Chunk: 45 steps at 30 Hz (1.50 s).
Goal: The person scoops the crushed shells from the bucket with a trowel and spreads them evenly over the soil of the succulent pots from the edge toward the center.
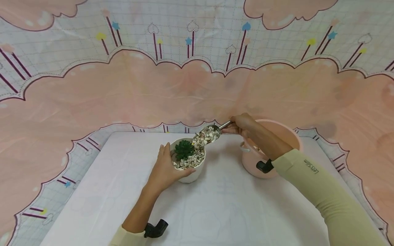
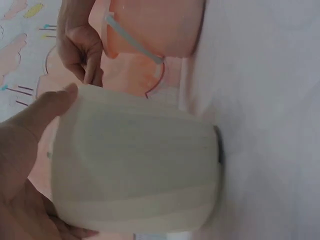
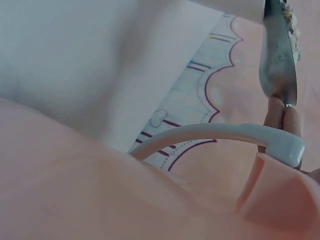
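A white flowerpot [image 1: 189, 177] with a green succulent [image 1: 184, 149] and pale stone or shell chips in it stands on the table. My left hand [image 1: 166, 171] holds the pot near its rim, thumb at the near side and fingers at the far left. In the left wrist view the faceted wall of the pot [image 2: 135, 160] fills the middle. My right hand [image 1: 241, 124] grips the handle of a metal scoop [image 1: 217, 130], tilted down over the pot's right rim. Chips [image 1: 204, 136] lie in the scoop and meet those in the pot. The scoop's underside [image 3: 278, 62] shows in the right wrist view.
A pink bucket [image 1: 253, 164] with a pale handle [image 3: 220, 131] stands right of the pot, under my right forearm; a few chips show inside it. The white table [image 1: 123, 205] ends just behind the pot and bucket. A patterned pink cloth [image 1: 154, 92] hangs behind.
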Available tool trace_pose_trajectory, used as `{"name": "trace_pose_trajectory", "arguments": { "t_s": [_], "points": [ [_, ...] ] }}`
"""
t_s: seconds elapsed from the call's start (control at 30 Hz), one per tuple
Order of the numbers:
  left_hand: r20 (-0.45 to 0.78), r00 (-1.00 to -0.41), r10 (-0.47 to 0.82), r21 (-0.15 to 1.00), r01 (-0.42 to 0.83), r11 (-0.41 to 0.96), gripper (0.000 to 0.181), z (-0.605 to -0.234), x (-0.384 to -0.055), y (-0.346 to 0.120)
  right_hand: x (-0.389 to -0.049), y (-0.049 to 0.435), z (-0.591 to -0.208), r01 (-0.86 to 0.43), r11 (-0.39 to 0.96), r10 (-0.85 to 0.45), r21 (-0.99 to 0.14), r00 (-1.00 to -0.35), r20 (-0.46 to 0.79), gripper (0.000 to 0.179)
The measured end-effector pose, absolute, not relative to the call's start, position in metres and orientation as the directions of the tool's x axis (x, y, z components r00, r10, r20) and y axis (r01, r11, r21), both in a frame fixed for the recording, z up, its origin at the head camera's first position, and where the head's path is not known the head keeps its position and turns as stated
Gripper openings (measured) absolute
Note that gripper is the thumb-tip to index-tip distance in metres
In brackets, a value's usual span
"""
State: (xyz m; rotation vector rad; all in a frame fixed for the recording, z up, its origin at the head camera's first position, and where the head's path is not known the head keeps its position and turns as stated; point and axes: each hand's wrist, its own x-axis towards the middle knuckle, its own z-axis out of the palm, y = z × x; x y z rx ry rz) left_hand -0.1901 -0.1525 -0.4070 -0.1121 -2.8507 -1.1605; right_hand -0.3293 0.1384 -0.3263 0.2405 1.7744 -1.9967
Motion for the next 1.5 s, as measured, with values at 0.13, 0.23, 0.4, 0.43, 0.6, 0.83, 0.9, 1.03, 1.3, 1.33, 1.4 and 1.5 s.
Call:
{"name": "trace_pose_trajectory", "arguments": {
  "t_s": [0.13,0.23,0.4,0.43,0.6,0.83,0.9,1.03,1.3,1.33,1.4,1.5],
  "points": [
    [0.061,-0.998,-0.025,0.652,0.021,0.758,0.138,-0.400,-0.186,-0.144,-0.330,0.138,-0.327,0.437,-0.067,-0.209,-0.897,-0.885,-0.415,0.047],
    [0.058,-0.997,-0.053,0.643,-0.004,0.766,0.138,-0.399,-0.186,-0.141,-0.330,0.137,-0.327,0.434,-0.072,-0.205,-0.898,-0.888,-0.413,0.048],
    [0.066,-0.998,-0.023,0.665,0.027,0.746,0.135,-0.405,-0.192,-0.146,-0.331,0.134,-0.328,0.422,-0.081,-0.196,-0.903,-0.895,-0.401,0.047],
    [0.068,-0.998,-0.010,0.671,0.039,0.740,0.135,-0.406,-0.194,-0.148,-0.331,0.134,-0.328,0.419,-0.087,-0.194,-0.904,-0.897,-0.398,0.046],
    [0.070,-0.996,0.047,0.694,0.082,0.715,0.132,-0.409,-0.200,-0.155,-0.331,0.133,-0.329,0.414,-0.100,-0.182,-0.905,-0.901,-0.393,0.045],
    [0.065,-0.995,0.074,0.678,0.099,0.728,0.130,-0.405,-0.201,-0.155,-0.332,0.134,-0.329,0.398,-0.100,-0.193,-0.912,-0.907,-0.374,0.047],
    [0.062,-0.995,0.072,0.680,0.095,0.727,0.130,-0.404,-0.201,-0.154,-0.333,0.133,-0.329,0.392,-0.100,-0.196,-0.914,-0.909,-0.368,0.048],
    [0.059,-0.996,0.073,0.684,0.093,0.723,0.130,-0.405,-0.200,-0.154,-0.333,0.132,-0.329,0.379,-0.089,-0.191,-0.921,-0.914,-0.358,0.048],
    [0.063,-0.995,0.081,0.687,0.102,0.719,0.131,-0.406,-0.200,-0.156,-0.330,0.131,-0.327,0.374,-0.082,-0.190,-0.924,-0.916,-0.354,0.044],
    [0.062,-0.995,0.082,0.687,0.102,0.720,0.132,-0.406,-0.200,-0.156,-0.330,0.131,-0.327,0.373,-0.081,-0.190,-0.924,-0.916,-0.353,0.044],
    [0.059,-0.995,0.083,0.685,0.101,0.722,0.133,-0.406,-0.199,-0.156,-0.330,0.132,-0.327,0.372,-0.079,-0.191,-0.925,-0.916,-0.353,0.046],
    [0.060,-0.995,0.080,0.683,0.099,0.723,0.134,-0.406,-0.199,-0.156,-0.330,0.132,-0.327,0.370,-0.070,-0.194,-0.927,-0.916,-0.351,0.047]
  ]
}}
